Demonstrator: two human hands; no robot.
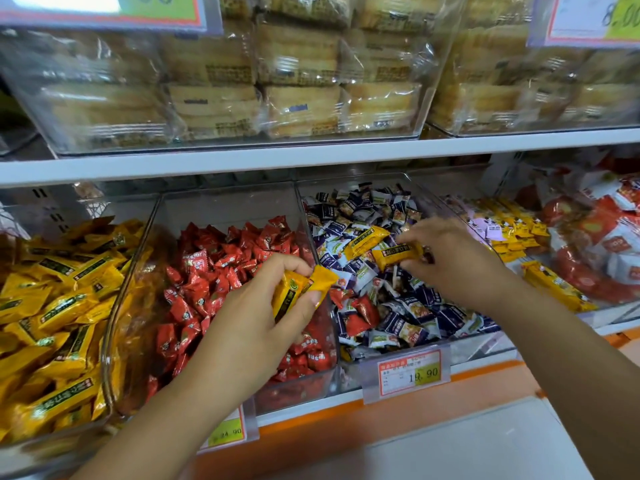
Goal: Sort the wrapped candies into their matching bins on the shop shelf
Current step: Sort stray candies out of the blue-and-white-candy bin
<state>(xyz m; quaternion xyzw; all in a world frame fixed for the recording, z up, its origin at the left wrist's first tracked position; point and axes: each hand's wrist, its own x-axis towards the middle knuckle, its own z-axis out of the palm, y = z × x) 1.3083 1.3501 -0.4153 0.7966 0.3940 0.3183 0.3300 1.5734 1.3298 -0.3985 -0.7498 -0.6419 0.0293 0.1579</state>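
Note:
Three clear bins stand side by side on the lower shelf: a yellow-candy bin (110, 306) at left, a red-candy bin (311, 372) in the middle, and a bin of blue-and-white candies (408, 181) to the right. My left hand (256, 320) hovers over the red bin, shut on yellow wrapped candies (298, 289). Over the blue-and-white bin, my right hand (450, 254) pinches a yellow candy (394, 256). Another yellow candy (369, 239) lies on the blue-and-white pile beside it. A red candy (363, 311) also sits among the blue-and-white ones.
Further right lie small yellow packs (519, 230) and red-and-white packets (602, 251). The upper shelf (311, 154) holds clear bins of wrapped cakes (301, 81). Price tags (408, 370) hang on the orange shelf front. A white surface (485, 445) sits low right.

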